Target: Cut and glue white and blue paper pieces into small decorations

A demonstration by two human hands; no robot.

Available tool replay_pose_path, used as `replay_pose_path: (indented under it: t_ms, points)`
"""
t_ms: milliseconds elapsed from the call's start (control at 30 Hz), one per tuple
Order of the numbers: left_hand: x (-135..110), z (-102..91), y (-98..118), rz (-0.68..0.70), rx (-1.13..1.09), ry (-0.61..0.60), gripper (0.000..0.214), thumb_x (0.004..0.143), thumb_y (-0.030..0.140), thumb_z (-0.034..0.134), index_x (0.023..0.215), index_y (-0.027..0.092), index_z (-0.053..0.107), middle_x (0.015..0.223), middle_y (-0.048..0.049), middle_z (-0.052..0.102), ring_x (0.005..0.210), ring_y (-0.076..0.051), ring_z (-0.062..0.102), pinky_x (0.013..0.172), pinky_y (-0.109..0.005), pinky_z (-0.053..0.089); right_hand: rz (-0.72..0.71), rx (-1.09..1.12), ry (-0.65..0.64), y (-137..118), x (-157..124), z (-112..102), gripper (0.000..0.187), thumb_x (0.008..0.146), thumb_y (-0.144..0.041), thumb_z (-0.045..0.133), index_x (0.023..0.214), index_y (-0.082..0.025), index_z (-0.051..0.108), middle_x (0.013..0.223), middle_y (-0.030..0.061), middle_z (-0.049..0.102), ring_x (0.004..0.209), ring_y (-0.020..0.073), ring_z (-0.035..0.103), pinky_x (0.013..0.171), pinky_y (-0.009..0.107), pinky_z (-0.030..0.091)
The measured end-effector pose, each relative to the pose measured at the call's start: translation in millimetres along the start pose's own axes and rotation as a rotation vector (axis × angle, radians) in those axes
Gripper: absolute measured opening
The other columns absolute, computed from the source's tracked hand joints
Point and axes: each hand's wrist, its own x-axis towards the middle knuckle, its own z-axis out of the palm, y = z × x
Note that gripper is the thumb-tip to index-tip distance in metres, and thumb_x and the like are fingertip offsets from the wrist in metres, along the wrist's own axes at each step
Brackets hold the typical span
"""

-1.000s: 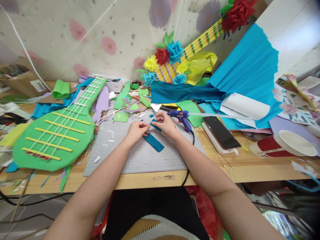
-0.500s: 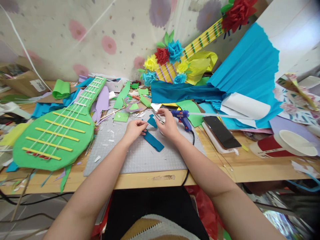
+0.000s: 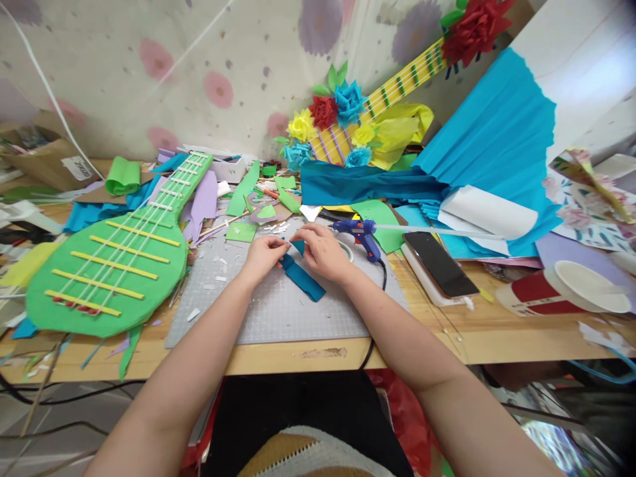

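Note:
My left hand (image 3: 264, 257) rests at the middle of the grey cutting mat (image 3: 258, 311), thumb and forefinger pinched on a bit of blue crepe paper. Close beside it, my right hand (image 3: 324, 252) has its fingers bent over a small blue paper piece (image 3: 298, 246), their tips almost meeting the left fingers. The exact grip there is partly hidden. A longer blue paper strip (image 3: 305, 281) lies slanted on the mat below both hands. Just right of my right hand is a pale ring, perhaps a tape roll (image 3: 346, 252).
A blue glue gun (image 3: 365, 235) with a black cord lies behind my right hand. A phone (image 3: 440, 264) and a paper cup (image 3: 561, 288) are to the right. At left lies a green paper instrument (image 3: 109, 271). A yellow flowered one (image 3: 397, 86) leans at the back among paper scraps.
My right hand has flattened and shifted slightly left, closer to the left hand. A pale shiny object by its fingers is no longer seen there. The pale ring shows now.

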Motion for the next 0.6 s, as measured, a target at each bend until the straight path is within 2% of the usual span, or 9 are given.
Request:
replay_pose_path:
  t_ms: [167,333,600]
  points:
    - [1.8,-2.2,-5.6,0.119,0.189,0.010,0.024,0.064,0.035,0.062,0.075,0.014,0.066,0.062,-0.0010,0.062,0.046,-0.009,0.051,0.042,-0.021,0.041,-0.026,-0.021,0.013,-1.6,0.5,0.1,0.044,0.067,-0.003,0.040,0.106,-0.017,0.053,0.110,0.0117,0.053,0.107,0.0233,0.045,0.094,0.039,0.035]
    - [1.9,-2.6,-5.4,0.201,0.292,0.026,0.021,0.065,0.034,0.060,0.074,0.015,0.067,0.064,-0.0021,0.064,0.054,-0.011,0.056,0.050,-0.021,0.043,-0.037,-0.036,-0.032,-2.4,2.5,1.9,0.042,0.065,-0.004,0.040,0.103,-0.017,0.054,0.106,0.0120,0.054,0.105,0.0235,0.046,0.092,0.040,0.035]
    - [1.6,-3.3,-4.6,0.150,0.203,0.038,0.019,0.063,0.033,0.062,0.071,0.016,0.066,0.063,-0.0012,0.063,0.048,-0.010,0.051,0.045,-0.021,0.041,0.041,0.024,0.041,2.3,1.1,-4.5,0.045,0.065,-0.002,0.037,0.104,-0.017,0.053,0.106,0.0106,0.055,0.104,0.0232,0.047,0.091,0.039,0.036]
